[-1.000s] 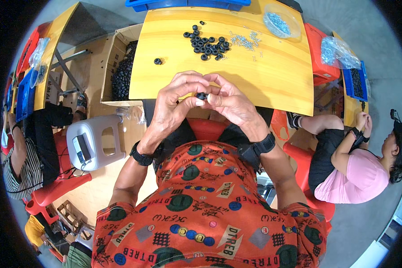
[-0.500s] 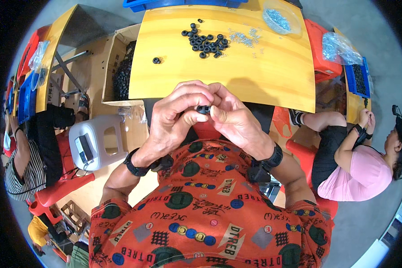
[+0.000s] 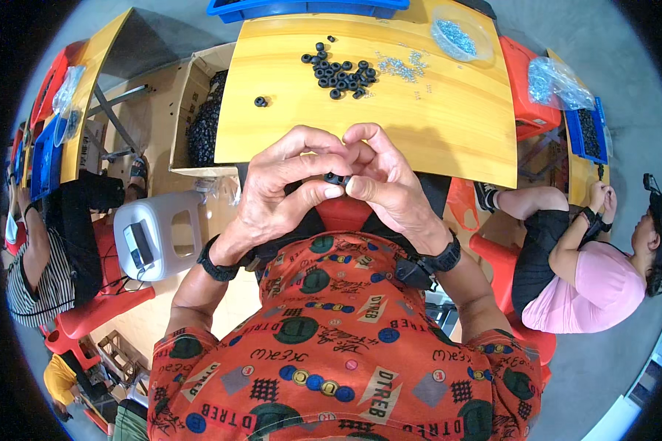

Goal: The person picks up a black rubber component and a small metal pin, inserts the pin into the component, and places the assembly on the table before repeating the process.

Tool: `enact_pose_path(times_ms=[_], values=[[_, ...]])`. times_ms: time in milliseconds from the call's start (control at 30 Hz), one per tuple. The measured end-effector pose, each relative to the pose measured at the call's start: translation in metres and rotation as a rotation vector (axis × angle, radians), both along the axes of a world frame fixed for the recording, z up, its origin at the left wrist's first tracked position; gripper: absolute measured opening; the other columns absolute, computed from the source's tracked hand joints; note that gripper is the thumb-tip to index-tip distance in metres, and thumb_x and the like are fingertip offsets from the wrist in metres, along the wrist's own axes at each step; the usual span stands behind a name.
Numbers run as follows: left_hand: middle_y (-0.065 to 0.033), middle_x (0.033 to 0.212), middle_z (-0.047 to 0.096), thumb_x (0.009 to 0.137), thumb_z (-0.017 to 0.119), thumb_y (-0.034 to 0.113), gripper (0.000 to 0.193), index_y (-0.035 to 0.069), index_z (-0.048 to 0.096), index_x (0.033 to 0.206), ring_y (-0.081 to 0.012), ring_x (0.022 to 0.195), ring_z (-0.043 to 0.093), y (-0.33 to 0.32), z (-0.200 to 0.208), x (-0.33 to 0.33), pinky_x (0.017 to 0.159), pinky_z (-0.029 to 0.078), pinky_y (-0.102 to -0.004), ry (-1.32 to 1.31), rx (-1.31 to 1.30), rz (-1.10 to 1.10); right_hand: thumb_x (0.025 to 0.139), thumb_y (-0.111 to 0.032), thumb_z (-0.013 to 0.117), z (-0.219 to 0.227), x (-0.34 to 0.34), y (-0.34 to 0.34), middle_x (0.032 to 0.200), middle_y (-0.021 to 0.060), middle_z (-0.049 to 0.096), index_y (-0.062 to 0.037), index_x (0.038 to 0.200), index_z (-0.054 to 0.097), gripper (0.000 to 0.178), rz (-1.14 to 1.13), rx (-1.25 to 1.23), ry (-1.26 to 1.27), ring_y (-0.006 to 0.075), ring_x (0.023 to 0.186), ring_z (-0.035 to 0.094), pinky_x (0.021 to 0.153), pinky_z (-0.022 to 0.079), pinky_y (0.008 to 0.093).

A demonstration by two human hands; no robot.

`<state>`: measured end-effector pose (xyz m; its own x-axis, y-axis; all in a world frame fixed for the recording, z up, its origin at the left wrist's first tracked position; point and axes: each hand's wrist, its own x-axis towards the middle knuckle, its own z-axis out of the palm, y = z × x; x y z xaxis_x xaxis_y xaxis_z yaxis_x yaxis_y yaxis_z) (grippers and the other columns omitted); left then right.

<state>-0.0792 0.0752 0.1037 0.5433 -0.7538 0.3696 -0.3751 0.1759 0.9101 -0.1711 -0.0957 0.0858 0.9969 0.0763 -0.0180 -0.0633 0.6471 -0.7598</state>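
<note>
A small round black part [image 3: 336, 178], like a ring or knob, is pinched between my two hands just off the table's near edge. My left hand [image 3: 287, 184] grips it with thumb and fingers from the left. On its other side, the thumb of my right hand [image 3: 390, 184] presses against it, with the fingers curled behind. On the yellow table [image 3: 301, 132] beyond lies a pile of similar black parts [image 3: 338, 72]. One black part [image 3: 260, 101] sits apart to the left. Small shiny metal pieces [image 3: 401, 67] are scattered right of the pile.
A clear bowl of metal pieces [image 3: 456, 40] stands at the table's far right. A blue tray [image 3: 309, 7] lies at the far edge. Left of the table, a cardboard box [image 3: 187, 110] holds many black parts. Other people [image 3: 588, 279] work at tables on both sides.
The fingers of both hands have shifted, with my right fingers lifted and a little more spread. The black part stays pinched between the hands.
</note>
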Motion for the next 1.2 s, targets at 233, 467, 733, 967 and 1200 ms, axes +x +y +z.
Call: enact_pose_path(times_ms=[233, 467, 733, 967, 1200], values=[[-0.0117, 0.101, 0.063, 0.080, 0.072, 0.010, 0.020, 0.002, 0.069, 0.099, -0.0260, 0.094, 0.059, -0.002, -0.007, -0.002, 0.080, 0.049, -0.0354, -0.139, -0.060, 0.066, 0.086, -0.004, 0.069, -0.005, 0.002, 0.006, 0.104, 0.0027, 0.057, -0.0071, 0.123, 0.045, 0.044, -0.003, 0.041, 0.007, 0.0106, 0.098, 0.057, 0.087, 0.046, 0.0254], [-0.0119, 0.099, 0.063, 0.081, 0.070, 0.008, 0.019, 0.001, 0.066, 0.099, -0.0262, 0.091, 0.060, 0.000, -0.008, -0.005, 0.078, 0.050, -0.0340, -0.182, -0.063, 0.152, 0.087, -0.007, 0.068, -0.007, 0.005, 0.011, 0.105, 0.0022, 0.057, -0.0071, 0.123, 0.047, 0.042, 0.014, 0.044, 0.013, 0.0105, 0.099, 0.055, 0.088, 0.045, 0.0253], [-0.0116, 0.103, 0.063, 0.077, 0.070, 0.001, 0.025, 0.002, 0.067, 0.103, -0.0260, 0.095, 0.062, -0.001, -0.005, -0.011, 0.079, 0.052, -0.0343, -0.153, -0.031, 0.207, 0.084, -0.008, 0.073, -0.014, 0.008, 0.004, 0.104, 0.0020, 0.058, -0.0076, 0.123, 0.046, 0.048, 0.016, 0.029, -0.033, 0.0103, 0.094, 0.057, 0.085, 0.046, 0.0245], [-0.0116, 0.111, 0.063, 0.076, 0.068, -0.004, 0.031, 0.002, 0.070, 0.106, -0.0260, 0.099, 0.063, 0.005, -0.005, -0.005, 0.080, 0.055, -0.0323, -0.194, -0.036, 0.149, 0.082, -0.007, 0.074, -0.001, 0.004, 0.003, 0.102, 0.0027, 0.057, -0.0067, 0.124, 0.043, 0.052, -0.047, -0.205, -0.109, 0.0107, 0.093, 0.057, 0.083, 0.047, 0.0236], [-0.0127, 0.098, 0.067, 0.071, 0.073, 0.010, 0.029, -0.001, 0.069, 0.098, -0.0302, 0.093, 0.062, 0.004, 0.008, -0.005, 0.075, 0.053, -0.0373, -0.321, -0.109, 0.096, 0.084, -0.001, 0.069, 0.011, -0.008, 0.020, 0.100, 0.0030, 0.054, -0.0055, 0.117, 0.042, 0.043, -0.086, -0.038, -0.098, 0.0115, 0.094, 0.056, 0.086, 0.048, 0.0263]])
